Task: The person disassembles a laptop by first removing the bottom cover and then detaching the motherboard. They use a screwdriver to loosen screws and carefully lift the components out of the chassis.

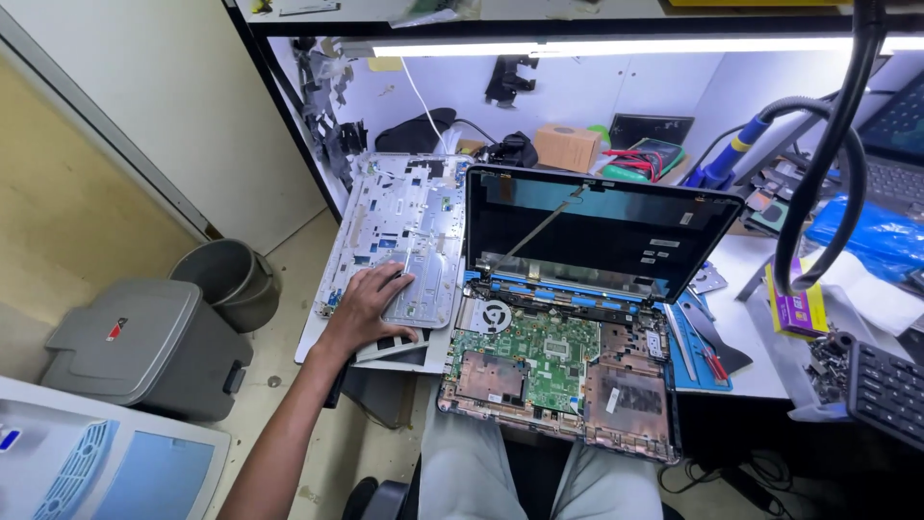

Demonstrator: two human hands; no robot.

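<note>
An opened laptop lies on my lap and the bench edge. Its green mainboard, round fan and copper-coloured parts are bare, and its lid stands up with the screen panel gone. To its left a silver keyboard cover lies upside down on the bench. My left hand rests flat on the lower part of that cover, fingers spread, holding nothing. My right hand is out of view.
A grey bin and a grey lidded box stand on the floor at the left. A blue mat with tools, a black keyboard, a cardboard box, a blue soldering handle and a black hose crowd the bench at the right.
</note>
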